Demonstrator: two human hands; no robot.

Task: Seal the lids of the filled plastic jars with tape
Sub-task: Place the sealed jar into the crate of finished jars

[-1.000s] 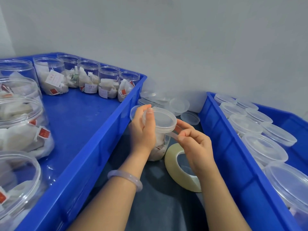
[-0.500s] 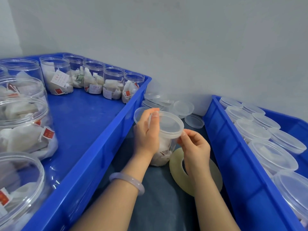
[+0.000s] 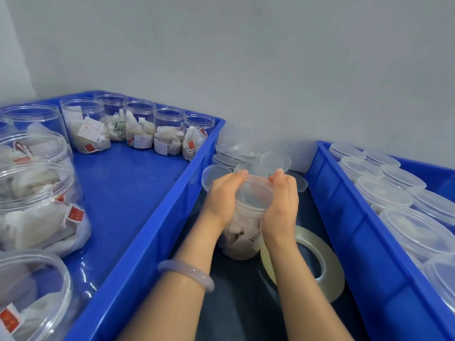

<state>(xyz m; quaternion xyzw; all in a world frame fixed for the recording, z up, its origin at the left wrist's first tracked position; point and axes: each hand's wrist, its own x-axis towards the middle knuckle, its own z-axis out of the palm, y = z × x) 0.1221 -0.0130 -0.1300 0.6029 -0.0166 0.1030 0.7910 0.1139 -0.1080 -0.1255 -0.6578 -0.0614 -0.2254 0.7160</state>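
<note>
Two blue bins flank the work zone. Left bin (image 3: 157, 217), at 9 o'clock of the jar, holds open filled jars (image 3: 170, 130) that have no lids yet. Left grip (image 3: 221, 198) is curled round the lid (image 3: 254, 193) rim from 9 o'clock, fingertips reaching the far edge. This steadies the jar (image 3: 242, 235), located at centre over the dark tabletop (image 3: 236, 303) between the bins. Loose lids (image 3: 246, 156) lie at 12 o'clock. Right grip (image 3: 280, 205) mirrors the left from 3 o'clock, curled round the same rim. Judged purpose: pressing tape flat against the lid seam, though the strip itself is too clear to confirm. Tape roll (image 3: 332, 274) lies flat at 4 o'clock, within reach for the next pull. Right bin (image 3: 357, 242), at 3 o'clock, stores lidded jars (image 3: 384, 195). Change from half a second ago: right grip then pinched at the rim's near-right edge; it now wraps the rim.
</note>
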